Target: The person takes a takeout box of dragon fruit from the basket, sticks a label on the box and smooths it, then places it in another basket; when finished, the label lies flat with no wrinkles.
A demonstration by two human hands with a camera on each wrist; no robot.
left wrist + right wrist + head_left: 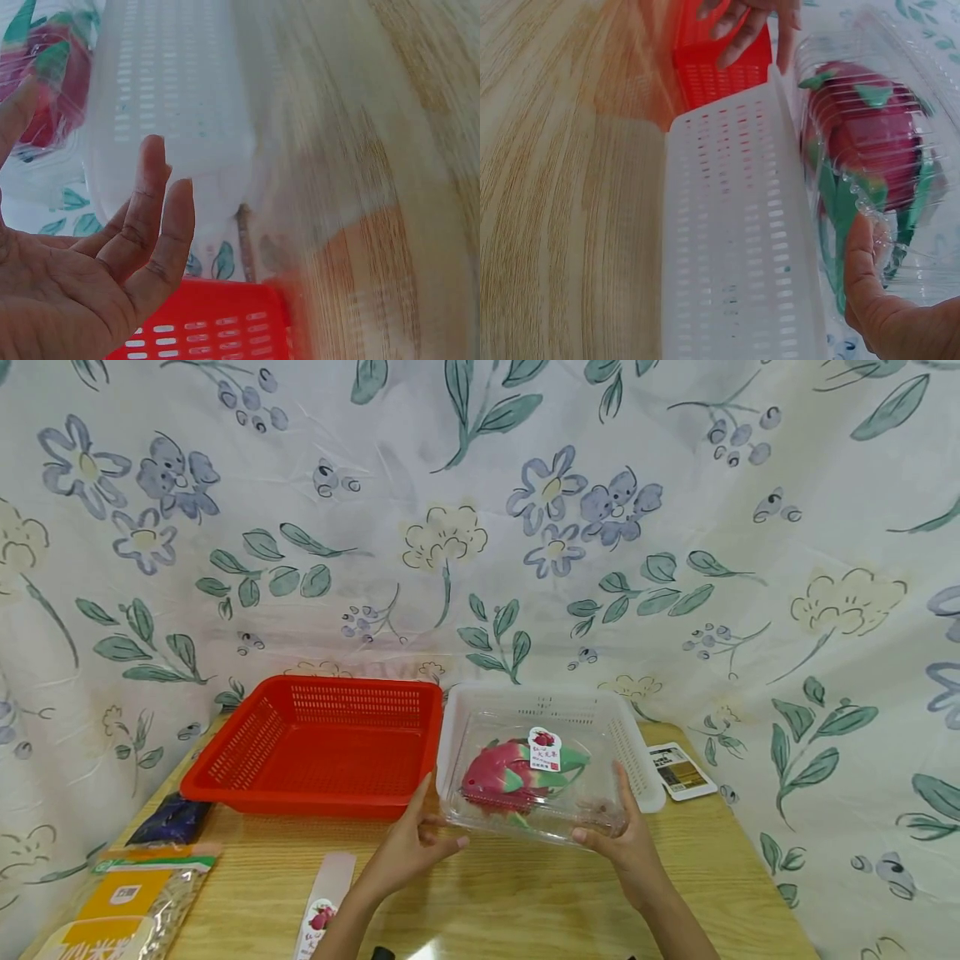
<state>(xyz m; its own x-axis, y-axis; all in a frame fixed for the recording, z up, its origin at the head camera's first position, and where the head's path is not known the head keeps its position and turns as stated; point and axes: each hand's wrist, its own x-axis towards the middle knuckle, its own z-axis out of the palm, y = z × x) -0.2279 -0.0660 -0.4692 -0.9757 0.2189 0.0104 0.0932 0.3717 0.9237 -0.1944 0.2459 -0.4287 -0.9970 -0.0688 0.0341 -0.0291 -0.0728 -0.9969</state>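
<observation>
A clear plastic clamshell box (pixel 555 810) with a pink-and-green dragon fruit (pixel 498 772) inside is above the white basket (pixel 645 777), slightly tilted. On its lid is a white dragon-fruit label (pixel 544 749). My right hand (pixel 628 852) grips the box's right end, thumb at the front edge; in the right wrist view its thumb (pixel 862 262) presses the ridged plastic. My left hand (pixel 412 843) is by the box's left end with fingers spread and extended. In the left wrist view the palm (pixel 67 292) faces up and holds nothing.
A red basket (pixel 315 802) stands left of the white one. On the wooden table lie a label strip (pixel 326 893), a yellow-printed food bag (pixel 123 902) and a dark blue packet (pixel 172 820). A printed white pack (pixel 681 771) lies right of the white basket. Floral cloth (pixel 480 593) hangs behind.
</observation>
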